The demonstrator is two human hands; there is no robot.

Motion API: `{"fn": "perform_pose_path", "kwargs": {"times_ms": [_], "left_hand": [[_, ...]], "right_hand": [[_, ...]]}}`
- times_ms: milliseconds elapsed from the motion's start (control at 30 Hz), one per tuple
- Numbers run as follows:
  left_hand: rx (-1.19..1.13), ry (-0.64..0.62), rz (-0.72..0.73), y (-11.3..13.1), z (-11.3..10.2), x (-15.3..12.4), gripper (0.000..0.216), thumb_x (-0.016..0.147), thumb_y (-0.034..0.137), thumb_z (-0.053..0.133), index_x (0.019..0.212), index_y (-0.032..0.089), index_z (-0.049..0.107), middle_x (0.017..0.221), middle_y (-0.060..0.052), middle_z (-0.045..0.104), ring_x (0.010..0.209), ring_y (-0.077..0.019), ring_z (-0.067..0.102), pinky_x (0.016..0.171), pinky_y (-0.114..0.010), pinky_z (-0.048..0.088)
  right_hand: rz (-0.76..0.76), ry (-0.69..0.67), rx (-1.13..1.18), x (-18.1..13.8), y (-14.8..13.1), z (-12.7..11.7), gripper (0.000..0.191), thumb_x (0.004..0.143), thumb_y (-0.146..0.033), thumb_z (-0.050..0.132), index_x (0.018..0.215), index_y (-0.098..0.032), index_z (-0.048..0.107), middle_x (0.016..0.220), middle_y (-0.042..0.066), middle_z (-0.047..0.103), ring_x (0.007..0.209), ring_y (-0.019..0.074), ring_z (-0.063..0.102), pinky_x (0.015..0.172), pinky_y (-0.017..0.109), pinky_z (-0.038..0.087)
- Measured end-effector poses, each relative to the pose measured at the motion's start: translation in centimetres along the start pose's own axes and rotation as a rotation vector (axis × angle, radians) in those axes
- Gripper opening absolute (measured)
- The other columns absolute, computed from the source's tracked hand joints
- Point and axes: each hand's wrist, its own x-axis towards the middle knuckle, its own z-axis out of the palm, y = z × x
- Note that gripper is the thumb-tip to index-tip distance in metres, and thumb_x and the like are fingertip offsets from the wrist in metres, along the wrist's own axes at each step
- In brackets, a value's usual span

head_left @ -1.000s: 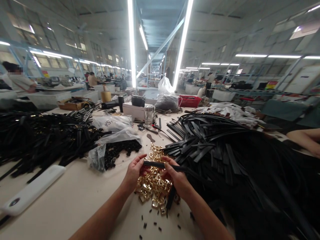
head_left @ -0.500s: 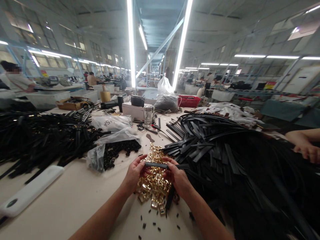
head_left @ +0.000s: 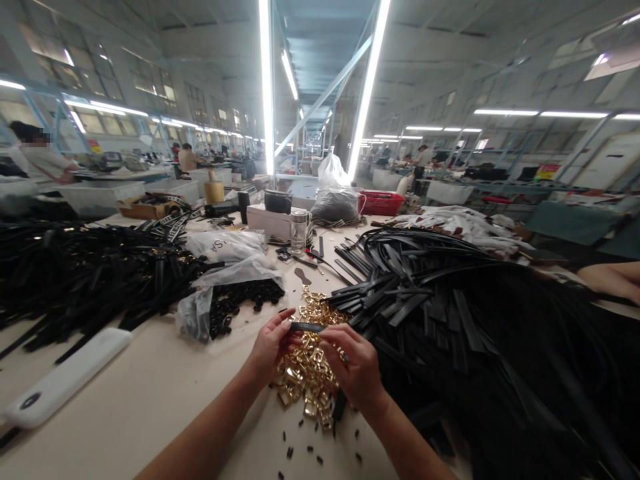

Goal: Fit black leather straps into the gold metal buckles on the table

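Between my two hands a black strap (head_left: 307, 327) stretches above a heap of gold buckles (head_left: 307, 387). My left hand (head_left: 274, 341) pinches the strap near one end, thumb on top. With curled fingers my right hand (head_left: 353, 363) grips it a short way along; the fingers hide the part of the strap inside. Close to my right arm lies a big pile of black straps (head_left: 425, 313). Small black pieces (head_left: 310, 449) are scattered on the table below the buckles.
Left of the buckles, a plastic bag (head_left: 195, 313) spills small black parts (head_left: 245, 300). A white handheld device (head_left: 75, 377) lies at the left, before more black straps (head_left: 100, 280). Behind stand a glass jar (head_left: 299, 233) and a red basket (head_left: 383, 202). Another person's arm (head_left: 613, 280) reaches in at right.
My right hand has turned over and curled its fingers, sliding along the strap toward my left hand. My left hand keeps its hold. The other person's hand at right has moved partly out of sight.
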Motion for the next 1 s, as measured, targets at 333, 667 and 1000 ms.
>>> {"fn": "perform_pose_path", "kwargs": {"times_ms": [333, 667, 1000], "left_hand": [[0.024, -0.177, -0.051, -0.5, 0.6, -0.8, 0.060, 0.076, 0.028, 0.068, 0.131, 0.015, 0.045, 0.071, -0.003, 0.067, 0.051, -0.0105, 0.061, 0.046, -0.018, 0.043], [0.051, -0.176, -0.046, -0.6, 0.7, -1.2, 0.059, 0.077, 0.032, 0.067, 0.131, 0.019, 0.048, 0.070, -0.001, 0.065, 0.052, -0.0094, 0.059, 0.047, -0.017, 0.040], [0.224, -0.179, 0.022, -0.7, 0.8, -1.4, 0.047, 0.075, 0.034, 0.069, 0.118, 0.018, 0.060, 0.072, -0.004, 0.066, 0.057, -0.0119, 0.060, 0.049, -0.019, 0.042]], "right_hand": [[-0.048, -0.091, -0.243, 0.1, 1.1, 0.1, 0.025, 0.086, -0.034, 0.058, 0.108, -0.025, 0.065, 0.102, 0.006, 0.069, 0.093, 0.0225, 0.064, 0.084, 0.034, 0.048], [0.111, -0.062, -0.162, 0.2, 1.2, 0.3, 0.014, 0.079, -0.028, 0.062, 0.091, -0.024, 0.069, 0.087, 0.003, 0.071, 0.079, 0.0197, 0.064, 0.073, 0.029, 0.048], [0.060, -0.076, -0.329, 0.2, 0.3, -0.1, 0.010, 0.080, -0.027, 0.059, 0.075, -0.022, 0.066, 0.071, 0.002, 0.067, 0.065, 0.0158, 0.060, 0.062, 0.025, 0.043]]}}
